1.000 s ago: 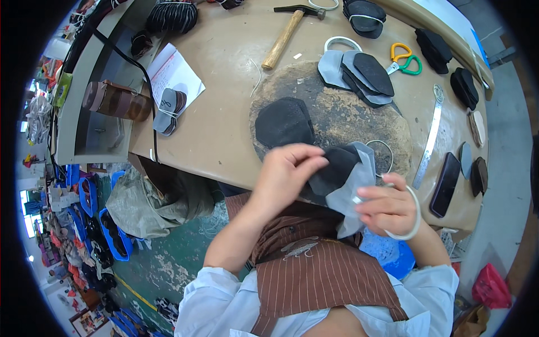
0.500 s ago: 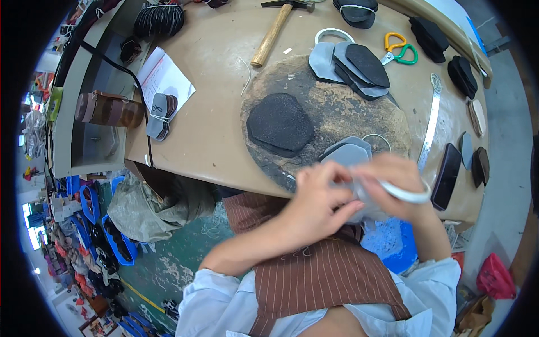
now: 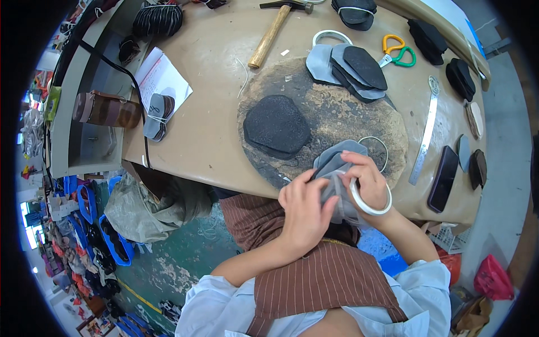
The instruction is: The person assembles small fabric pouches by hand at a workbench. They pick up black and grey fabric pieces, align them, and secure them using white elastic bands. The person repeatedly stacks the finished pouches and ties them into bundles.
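Observation:
Both my hands meet at the near edge of the round worn block (image 3: 359, 123), over a stack of grey cut pieces (image 3: 340, 154). My left hand (image 3: 303, 210) bends its fingers onto the left side of thin, translucent grey pieces (image 3: 343, 196), its thumb lying across them. My right hand (image 3: 368, 177) curls over their right side, a white tape roll (image 3: 387, 203) hooked on it. What the right fingertips pinch is partly hidden. Left of the stack lies a pile of black pieces (image 3: 277, 124). More grey and black pieces (image 3: 365, 67) rest on the block's far side.
Hammer (image 3: 270, 36), another tape roll (image 3: 331, 35) and scissors (image 3: 401, 51) lie beyond the block. A steel ruler (image 3: 425, 135) and phone (image 3: 443, 180) are at right, near bundled black pieces (image 3: 428, 40). A bottle (image 3: 106, 109) and paper (image 3: 163, 81) are at left.
My hands have moved left and slightly down onto the grey pieces. The tape roll came along with the right hand. Blur has gone, and the fingers now bend around the pieces.

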Motion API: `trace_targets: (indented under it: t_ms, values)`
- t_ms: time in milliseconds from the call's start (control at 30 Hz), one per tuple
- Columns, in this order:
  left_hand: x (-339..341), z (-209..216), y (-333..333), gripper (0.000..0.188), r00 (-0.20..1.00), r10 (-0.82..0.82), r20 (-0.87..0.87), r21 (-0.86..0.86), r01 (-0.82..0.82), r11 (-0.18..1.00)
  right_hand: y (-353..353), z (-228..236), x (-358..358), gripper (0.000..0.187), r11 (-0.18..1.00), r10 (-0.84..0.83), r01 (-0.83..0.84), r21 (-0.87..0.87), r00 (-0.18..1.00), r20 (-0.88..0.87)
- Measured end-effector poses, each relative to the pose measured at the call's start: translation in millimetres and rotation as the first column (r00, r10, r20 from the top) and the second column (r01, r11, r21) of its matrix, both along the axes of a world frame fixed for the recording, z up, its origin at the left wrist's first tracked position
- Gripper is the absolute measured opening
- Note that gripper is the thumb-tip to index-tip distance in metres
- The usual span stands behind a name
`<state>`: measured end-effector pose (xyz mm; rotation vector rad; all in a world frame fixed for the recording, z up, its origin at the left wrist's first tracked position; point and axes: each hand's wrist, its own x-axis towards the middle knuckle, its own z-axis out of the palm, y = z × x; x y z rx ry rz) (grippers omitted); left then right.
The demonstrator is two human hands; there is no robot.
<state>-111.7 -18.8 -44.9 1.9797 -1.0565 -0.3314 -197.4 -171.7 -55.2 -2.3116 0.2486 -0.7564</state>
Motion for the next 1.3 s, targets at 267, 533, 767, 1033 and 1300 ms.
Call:
trace_targets:
  t_ms: [267,533,767,1033,1300]
  values:
    - [53,-13,-8,0.028,0.527,-0.138,-0.839,-0.1,0.1,0.99,-1,8,10,0.023,0.961,0.217,-0.188,-0.204,0.968,0.128]
    - [48,-6,-11,0.026,0.492,-0.141,-0.859,-0.169,-0.012,0.986,-3,45,6,0.014,0.968,0.156,-0.146,0.204,0.987,-0.03]
    - [43,0,-6,0.027,0.447,-0.191,-0.874,-0.229,-0.032,0.973,6,38,20,0.028,0.986,-0.004,-0.007,-0.167,0.998,-0.066]
    - [49,-3,-14,0.021,0.21,-0.215,-0.954,-0.224,-0.019,0.974,4,32,10,0.023,0.958,0.132,-0.103,-0.268,0.987,0.092]
    - [160,8,-29,0.025,0.885,0.115,-0.452,-0.076,-0.166,0.983,-15,71,-61,0.013,0.801,0.594,-0.329,0.501,0.539,-0.597]
